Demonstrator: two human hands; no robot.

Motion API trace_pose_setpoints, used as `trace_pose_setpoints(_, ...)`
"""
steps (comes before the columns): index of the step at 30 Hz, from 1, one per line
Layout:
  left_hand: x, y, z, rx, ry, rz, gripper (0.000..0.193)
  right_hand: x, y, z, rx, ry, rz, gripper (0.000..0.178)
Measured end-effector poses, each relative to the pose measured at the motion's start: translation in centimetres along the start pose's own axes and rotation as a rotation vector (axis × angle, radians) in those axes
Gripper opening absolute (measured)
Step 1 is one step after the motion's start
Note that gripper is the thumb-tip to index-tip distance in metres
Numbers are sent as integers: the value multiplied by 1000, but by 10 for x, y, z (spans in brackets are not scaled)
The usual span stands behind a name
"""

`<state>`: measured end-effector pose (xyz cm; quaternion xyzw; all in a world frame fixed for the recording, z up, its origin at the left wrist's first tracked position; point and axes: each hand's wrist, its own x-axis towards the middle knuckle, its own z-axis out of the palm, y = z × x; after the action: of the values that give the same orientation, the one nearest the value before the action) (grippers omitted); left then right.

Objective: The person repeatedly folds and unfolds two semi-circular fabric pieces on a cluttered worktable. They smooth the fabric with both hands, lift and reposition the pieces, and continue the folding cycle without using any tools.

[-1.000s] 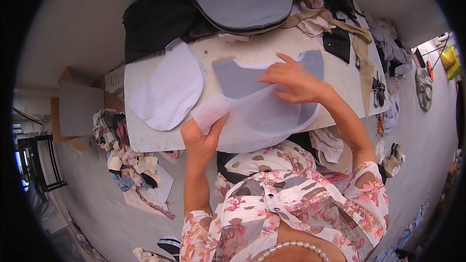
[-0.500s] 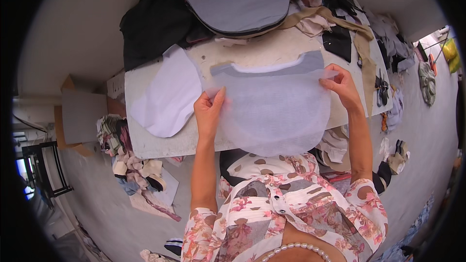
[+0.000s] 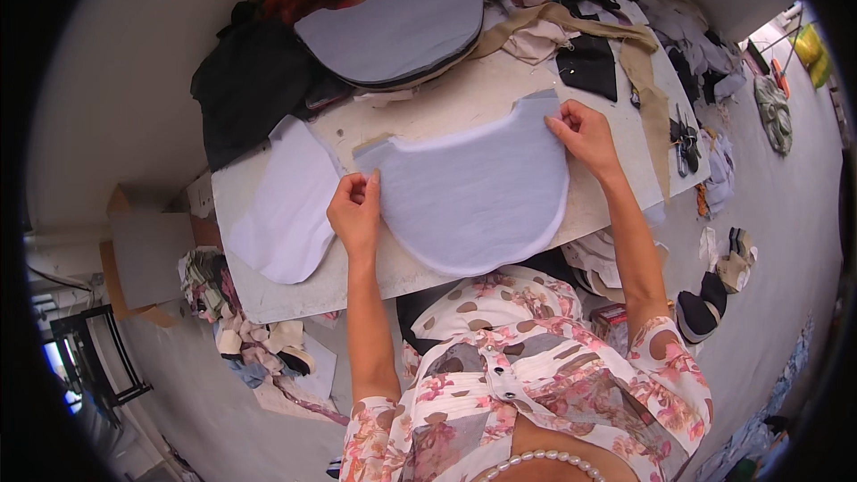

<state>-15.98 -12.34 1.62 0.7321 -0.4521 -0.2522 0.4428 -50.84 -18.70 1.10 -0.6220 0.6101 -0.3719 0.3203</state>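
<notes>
A rounded grey-blue cloth panel [image 3: 478,183] with a curved notch along its far edge lies on the table in front of me. A white margin shows around its rounded near edge. My left hand [image 3: 355,210] pinches at the panel's left side. At the far right corner my right hand [image 3: 582,136] pinches the edge between thumb and fingers. How many layers each hand grips is hard to see. A white cut piece [image 3: 281,205] lies beside my left hand. Beyond the panel rests a stack of similar grey cut pieces [image 3: 397,22].
Black cloth [image 3: 241,94] covers the table's far left corner. A tan strip [image 3: 638,80] runs along the right side, near a black fabric piece [image 3: 586,67] and scissors [image 3: 686,145]. Fabric scraps [image 3: 259,348] lie on the floor at left; shoes [image 3: 701,308] stand at right.
The sheer white sheet held over the grey panel has come down onto it or out of sight, so the grey now shows plainly. Both hands shifted left in view; the view itself also turned.
</notes>
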Motion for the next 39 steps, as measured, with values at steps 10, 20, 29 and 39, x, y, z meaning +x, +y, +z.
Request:
trace_pose_setpoints(10,2,1,-1,40,-10,-4,23,-2,-21,5,-333,96,-18,22)
trace_pose_setpoints(20,-28,19,14,548,-193,668,62,-40,-56,20,-676,-83,-457,69)
trace_pose_setpoints(29,-30,13,21,587,-321,618,68,-43,-36,32,-745,-145,-384,65)
trace_pose_setpoints(39,-10,17,-23,-80,164,532,39,67,-128,67,-146,64,-598,13)
